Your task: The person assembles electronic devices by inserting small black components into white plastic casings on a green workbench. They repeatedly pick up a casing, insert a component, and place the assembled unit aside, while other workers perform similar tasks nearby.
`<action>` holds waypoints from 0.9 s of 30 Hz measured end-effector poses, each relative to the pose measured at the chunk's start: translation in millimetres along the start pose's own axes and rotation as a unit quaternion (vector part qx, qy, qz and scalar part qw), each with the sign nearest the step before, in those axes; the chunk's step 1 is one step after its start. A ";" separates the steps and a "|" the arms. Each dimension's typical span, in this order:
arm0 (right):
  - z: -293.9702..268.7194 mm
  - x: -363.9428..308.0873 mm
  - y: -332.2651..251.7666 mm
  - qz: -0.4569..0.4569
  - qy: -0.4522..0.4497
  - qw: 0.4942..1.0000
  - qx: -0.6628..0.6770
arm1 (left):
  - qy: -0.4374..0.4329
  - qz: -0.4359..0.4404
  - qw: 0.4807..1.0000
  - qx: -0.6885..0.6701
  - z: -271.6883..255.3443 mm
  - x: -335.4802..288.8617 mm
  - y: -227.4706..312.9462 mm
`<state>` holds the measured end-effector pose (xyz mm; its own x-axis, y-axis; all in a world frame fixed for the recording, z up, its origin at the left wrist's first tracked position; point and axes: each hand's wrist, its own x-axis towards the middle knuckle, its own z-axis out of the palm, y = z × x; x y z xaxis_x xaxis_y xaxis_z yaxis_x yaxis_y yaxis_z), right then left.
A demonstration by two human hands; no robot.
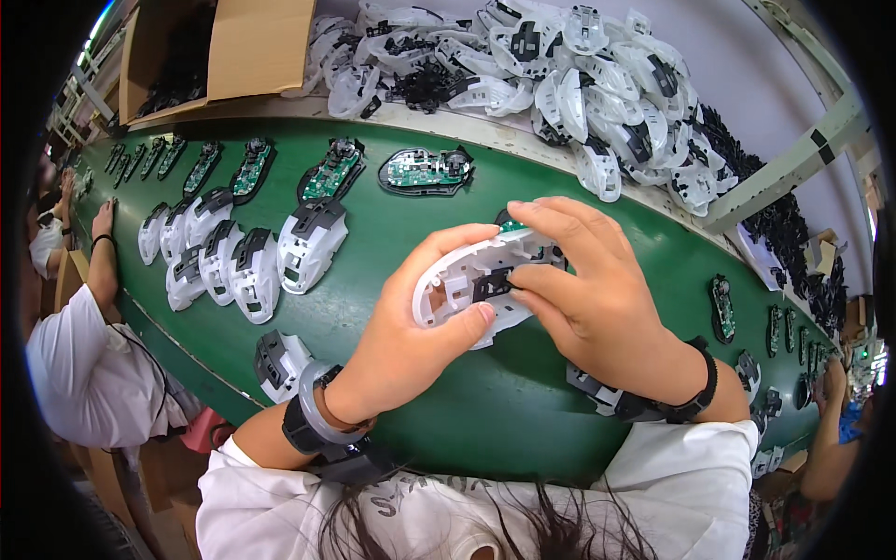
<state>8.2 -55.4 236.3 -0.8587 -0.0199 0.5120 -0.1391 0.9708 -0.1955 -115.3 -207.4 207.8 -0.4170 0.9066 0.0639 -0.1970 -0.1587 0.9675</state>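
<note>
My left hand (397, 327) is closed round the near left side of a white computer mouse shell (439, 301), with its hollow inner side facing up. A black plastic part (492, 284) sits inside the shell. My right hand (602, 303) is closed at the shell's right side, two fingertips against the black part and other fingers over the far edge. A bit of green circuit board (509, 224) shows behind the shell; how it joins the shell is hidden. Past my hands lies a mouse base with a green circuit board (425, 170).
White-and-black mouse shells (311, 247) stand in groups on the green table (373, 233), left of several circuit-board bases (252, 168). A shelf behind carries a heap of shells (597, 93) and a cardboard box (259, 51). More bases (722, 308) lie right. Other people sit at both sides.
</note>
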 end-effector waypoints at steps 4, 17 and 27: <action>-6.8 0.4 -5.0 -0.001 -0.020 0.998 -0.059 | -0.005 -0.024 1.000 -0.014 -1.4 -1.9 3.4; 8.5 -0.3 -17.6 0.035 -0.049 0.997 -0.038 | 0.042 -0.034 0.998 0.025 -4.1 -1.4 1.9; 10.5 -2.4 -18.3 0.020 0.003 0.999 0.050 | 0.080 -0.023 0.992 0.090 -9.9 -5.6 6.5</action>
<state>7.6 -75.5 229.8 -0.8613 0.0204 0.5077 -0.1533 0.9422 -0.2978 -123.0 -217.4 211.3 -0.5498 0.8353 -0.0074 -0.0634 -0.0328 0.9974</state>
